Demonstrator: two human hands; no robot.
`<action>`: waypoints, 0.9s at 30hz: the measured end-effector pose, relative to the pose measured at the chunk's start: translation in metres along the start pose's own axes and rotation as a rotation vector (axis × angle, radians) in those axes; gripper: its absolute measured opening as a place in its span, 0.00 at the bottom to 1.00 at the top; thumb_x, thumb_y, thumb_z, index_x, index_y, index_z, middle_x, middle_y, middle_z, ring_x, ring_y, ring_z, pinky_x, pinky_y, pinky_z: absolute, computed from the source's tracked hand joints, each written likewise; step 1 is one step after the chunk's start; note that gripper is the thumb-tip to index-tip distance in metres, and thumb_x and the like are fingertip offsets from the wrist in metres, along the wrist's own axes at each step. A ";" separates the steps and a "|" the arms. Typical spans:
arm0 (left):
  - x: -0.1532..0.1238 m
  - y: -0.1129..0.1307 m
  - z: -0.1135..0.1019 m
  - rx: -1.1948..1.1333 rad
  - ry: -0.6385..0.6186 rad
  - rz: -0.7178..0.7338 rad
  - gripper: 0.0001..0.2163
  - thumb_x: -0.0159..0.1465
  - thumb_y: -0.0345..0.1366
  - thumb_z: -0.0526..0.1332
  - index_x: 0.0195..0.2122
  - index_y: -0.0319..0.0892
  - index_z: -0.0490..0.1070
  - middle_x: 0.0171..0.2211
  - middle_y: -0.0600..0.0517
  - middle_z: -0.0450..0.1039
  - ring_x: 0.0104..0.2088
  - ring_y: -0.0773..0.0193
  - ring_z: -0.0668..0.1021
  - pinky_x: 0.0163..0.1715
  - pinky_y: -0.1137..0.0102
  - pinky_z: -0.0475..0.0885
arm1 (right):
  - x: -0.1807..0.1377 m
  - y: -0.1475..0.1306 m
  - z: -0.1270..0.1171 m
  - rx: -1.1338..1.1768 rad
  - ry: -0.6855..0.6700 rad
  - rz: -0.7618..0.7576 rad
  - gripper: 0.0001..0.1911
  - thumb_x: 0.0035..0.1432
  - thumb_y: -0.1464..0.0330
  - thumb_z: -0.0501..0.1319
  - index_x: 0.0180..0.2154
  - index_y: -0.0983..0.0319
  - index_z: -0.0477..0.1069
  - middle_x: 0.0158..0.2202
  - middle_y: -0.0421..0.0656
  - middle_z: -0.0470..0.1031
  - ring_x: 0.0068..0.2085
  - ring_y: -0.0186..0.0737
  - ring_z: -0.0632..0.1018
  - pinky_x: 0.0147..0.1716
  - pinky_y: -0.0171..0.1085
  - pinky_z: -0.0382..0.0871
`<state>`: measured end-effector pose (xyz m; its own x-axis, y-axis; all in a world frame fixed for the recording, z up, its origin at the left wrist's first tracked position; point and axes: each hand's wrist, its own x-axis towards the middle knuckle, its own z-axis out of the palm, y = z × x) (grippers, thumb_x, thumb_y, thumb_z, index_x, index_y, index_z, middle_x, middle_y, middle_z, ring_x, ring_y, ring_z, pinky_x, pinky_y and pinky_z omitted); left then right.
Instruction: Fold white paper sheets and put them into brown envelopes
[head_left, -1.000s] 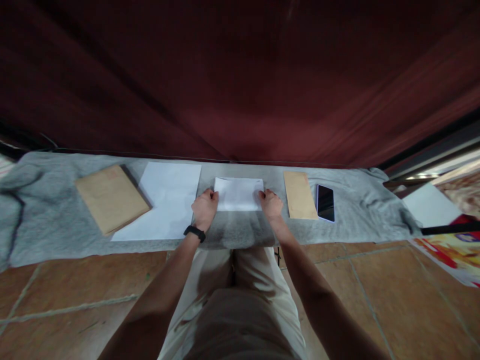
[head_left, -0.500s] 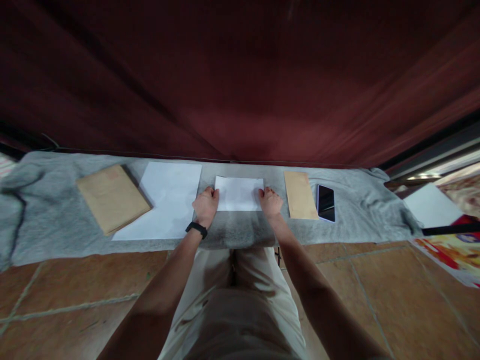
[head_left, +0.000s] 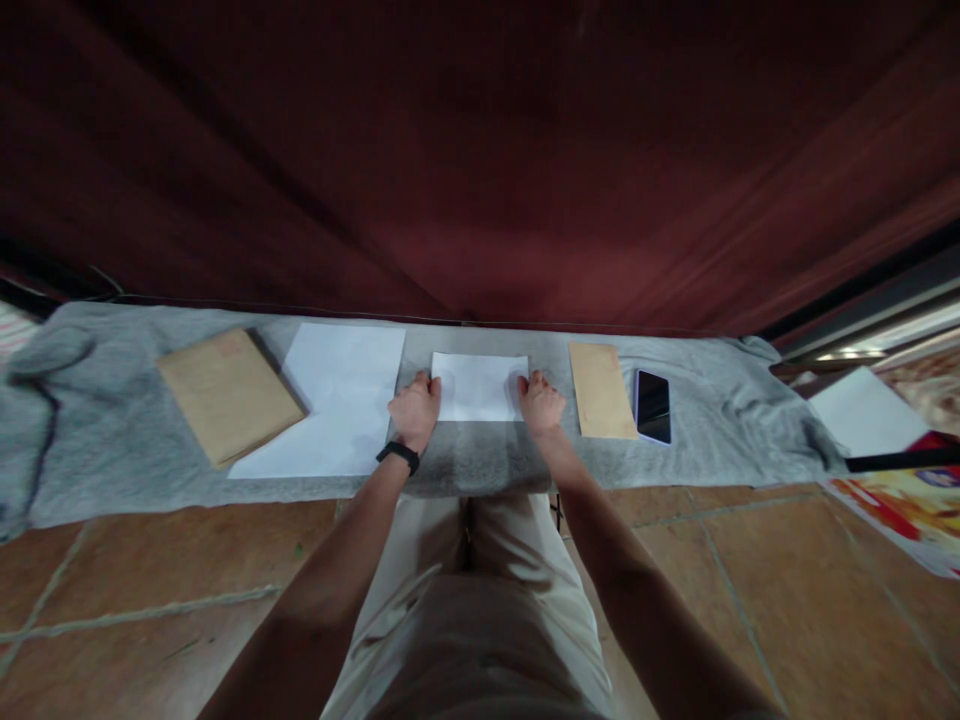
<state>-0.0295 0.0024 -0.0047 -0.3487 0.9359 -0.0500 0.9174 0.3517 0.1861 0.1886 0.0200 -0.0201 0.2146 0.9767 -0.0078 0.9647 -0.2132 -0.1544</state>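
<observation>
A small folded white paper [head_left: 480,386] lies on a grey cloth [head_left: 480,455] spread over the floor. My left hand [head_left: 415,410], with a black band at the wrist, rests on the paper's left edge, fingers curled down onto it. At the paper's right edge my right hand [head_left: 540,403] presses in the same way. Both hands pinch or press the paper's sides; the fingertips are partly hidden.
Left of the hands lie a larger white sheet [head_left: 330,410] and a brown envelope [head_left: 229,395]. To the right are a narrow brown envelope [head_left: 600,390] and a dark phone [head_left: 652,405]. A dark red curtain [head_left: 480,160] hangs behind. Another white sheet [head_left: 862,410] and colourful print lie far right.
The paper's top edge, slightly raised a second ago, now lies flat. Both hands have shifted a little up along its sides.
</observation>
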 end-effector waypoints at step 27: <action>0.006 -0.002 0.008 0.084 0.015 0.075 0.22 0.75 0.45 0.45 0.55 0.38 0.72 0.39 0.37 0.82 0.44 0.47 0.84 0.42 0.61 0.75 | -0.025 -0.012 0.021 0.224 0.219 -0.503 0.23 0.74 0.67 0.51 0.66 0.66 0.64 0.69 0.55 0.64 0.70 0.52 0.63 0.67 0.52 0.58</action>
<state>-0.0316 0.0073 -0.0137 -0.2810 0.9594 -0.0246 0.9535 0.2820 0.1063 0.1685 -0.0016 -0.0391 -0.2113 0.9234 0.3204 0.9057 0.3082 -0.2911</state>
